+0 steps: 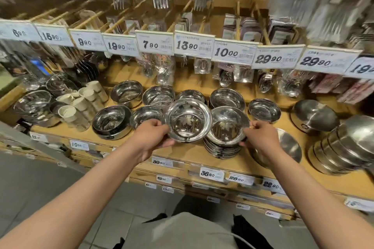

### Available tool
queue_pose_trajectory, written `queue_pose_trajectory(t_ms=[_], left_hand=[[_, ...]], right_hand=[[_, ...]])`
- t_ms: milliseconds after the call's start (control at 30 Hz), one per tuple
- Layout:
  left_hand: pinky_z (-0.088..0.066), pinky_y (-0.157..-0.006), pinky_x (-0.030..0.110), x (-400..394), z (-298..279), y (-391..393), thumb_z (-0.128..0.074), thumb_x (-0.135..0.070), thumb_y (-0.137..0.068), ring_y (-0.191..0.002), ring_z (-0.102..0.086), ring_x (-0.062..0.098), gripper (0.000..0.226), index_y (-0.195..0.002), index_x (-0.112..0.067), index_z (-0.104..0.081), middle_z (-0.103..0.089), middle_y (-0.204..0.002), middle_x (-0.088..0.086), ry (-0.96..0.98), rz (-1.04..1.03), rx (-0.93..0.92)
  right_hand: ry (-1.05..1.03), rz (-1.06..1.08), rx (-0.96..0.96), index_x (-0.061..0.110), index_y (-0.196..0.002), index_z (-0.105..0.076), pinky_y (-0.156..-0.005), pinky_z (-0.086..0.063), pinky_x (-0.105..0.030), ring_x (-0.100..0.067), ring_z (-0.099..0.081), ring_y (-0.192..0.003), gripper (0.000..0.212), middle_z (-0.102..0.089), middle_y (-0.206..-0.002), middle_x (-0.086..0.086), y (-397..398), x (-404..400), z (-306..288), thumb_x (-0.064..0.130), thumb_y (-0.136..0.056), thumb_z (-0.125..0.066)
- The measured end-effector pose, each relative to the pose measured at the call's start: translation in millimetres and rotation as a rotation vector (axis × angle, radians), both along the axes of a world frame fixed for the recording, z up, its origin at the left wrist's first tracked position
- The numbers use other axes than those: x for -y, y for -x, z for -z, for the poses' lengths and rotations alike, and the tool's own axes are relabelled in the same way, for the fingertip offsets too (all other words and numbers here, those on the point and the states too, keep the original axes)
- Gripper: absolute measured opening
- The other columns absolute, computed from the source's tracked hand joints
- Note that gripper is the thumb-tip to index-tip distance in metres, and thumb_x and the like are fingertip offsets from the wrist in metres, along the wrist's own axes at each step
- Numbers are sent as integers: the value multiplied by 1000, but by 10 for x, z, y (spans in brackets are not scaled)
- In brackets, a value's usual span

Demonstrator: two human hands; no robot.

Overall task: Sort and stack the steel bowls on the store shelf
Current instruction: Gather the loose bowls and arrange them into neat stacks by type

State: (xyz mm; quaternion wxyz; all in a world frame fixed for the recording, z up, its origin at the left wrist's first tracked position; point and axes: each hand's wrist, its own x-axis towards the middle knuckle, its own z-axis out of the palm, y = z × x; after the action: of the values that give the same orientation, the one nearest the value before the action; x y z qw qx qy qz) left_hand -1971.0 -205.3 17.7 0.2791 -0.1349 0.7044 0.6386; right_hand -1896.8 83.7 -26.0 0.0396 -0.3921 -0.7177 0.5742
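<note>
My left hand grips the left rim of a shiny steel bowl, held tilted above the wooden shelf. My right hand pinches the right rim of the top bowl of a stack of steel bowls that stands on the shelf beside it. The held bowl overlaps the stack's left edge. Several more steel bowls sit behind and to the left: a deep bowl, a back-row bowl, another back-row bowl and a small bowl on the right.
White cups in clear wrap lie at the left. Large matte steel bowls lean in a row at the right, one upturned bowl behind them. Price tags and hanging cutlery packs cross above the shelf.
</note>
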Motion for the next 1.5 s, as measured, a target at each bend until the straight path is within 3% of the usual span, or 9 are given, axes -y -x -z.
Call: queue_pose_trajectory(t_ms=[267, 367, 533, 700, 833, 1067, 1267, 1400, 1500], left_hand=[[-60, -53, 22, -706, -37, 56, -59, 5, -97, -70, -77, 23, 5, -101, 6, -60, -74, -98, 23, -24, 144, 83], [-65, -72, 31, -906, 42, 153, -62, 5, -95, -75, -78, 25, 14, -107, 10, -64, -76, -94, 23, 55, 209, 65], [-65, -67, 34, -1098, 121, 228, -66, 9, -88, -62, -76, 23, 9, -84, 1, -64, -75, -67, 16, 139, 287, 12], [-62, -50, 31, -1174, 218, 209, -63, 12, -88, -56, -74, 22, 32, -100, -14, -48, -69, -101, 22, 186, 251, -40], [-59, -46, 28, -1148, 251, 180, -65, 9, -88, -69, -72, 25, 32, -96, -15, -45, -65, -113, 24, 184, 223, -80], [-60, -49, 26, -1119, 344, 181, -63, -8, -97, -96, -72, 37, 17, -93, -12, -47, -62, -122, 24, 195, 196, -150], [-64, -55, 35, -1128, 354, 214, -62, -7, -97, -54, -73, 18, 18, -93, -13, -45, -60, -120, 27, 156, 186, -157], [-62, -52, 32, -1130, 372, 199, -62, -4, -96, -57, -71, 23, 19, -93, -13, -46, -62, -119, 29, 195, 184, -146], [-64, -58, 36, -1076, 388, 204, -64, -6, -94, -61, -68, 22, 15, -93, -11, -49, -66, -113, 25, 286, 250, -157]], right_hand=[[46, 1, 34, 15, -84, -73, -78, -64, -50, -30, -77, -75, 16, -79, -77, -8, -50, -84, 139, -1, -84, -74], [15, -9, 31, 13, -98, -65, -75, -62, -53, -27, -71, -63, 25, -75, -78, -12, -39, -108, 130, -2, -81, -75], [-53, -44, 9, 12, -89, -68, -73, -61, -51, -20, -67, -56, 11, -74, -78, -8, -47, -117, 102, 6, -93, -60], [-6, -40, -53, -6, -90, -68, -69, -50, -42, -18, -63, -60, 32, -67, -71, -8, -119, -91, 54, 16, -98, -46], [-82, -92, -29, 10, -98, -71, -80, -58, -42, -16, -68, -69, 13, -76, -84, -5, -153, -24, -26, 15, -95, -60], [-261, -156, 39, 20, -105, -62, -83, -58, -43, -24, -69, -86, 28, -66, -83, 2, -133, 23, -105, 10, -83, -76], [-513, -207, 60, 24, -89, -57, -65, -49, -32, -20, -61, -78, 26, -61, -78, 6, -10, 61, -166, 6, -81, -74], [-537, -211, 51, 11, -107, -68, -73, -48, -31, -22, -61, -91, 27, -67, -95, -2, 65, 14, -202, 7, -80, -74], [-515, -230, 47, 13, -93, -67, -66, -44, -30, -22, -58, -81, 14, -60, -77, 4, 19, 22, -150, 8, -82, -74]])
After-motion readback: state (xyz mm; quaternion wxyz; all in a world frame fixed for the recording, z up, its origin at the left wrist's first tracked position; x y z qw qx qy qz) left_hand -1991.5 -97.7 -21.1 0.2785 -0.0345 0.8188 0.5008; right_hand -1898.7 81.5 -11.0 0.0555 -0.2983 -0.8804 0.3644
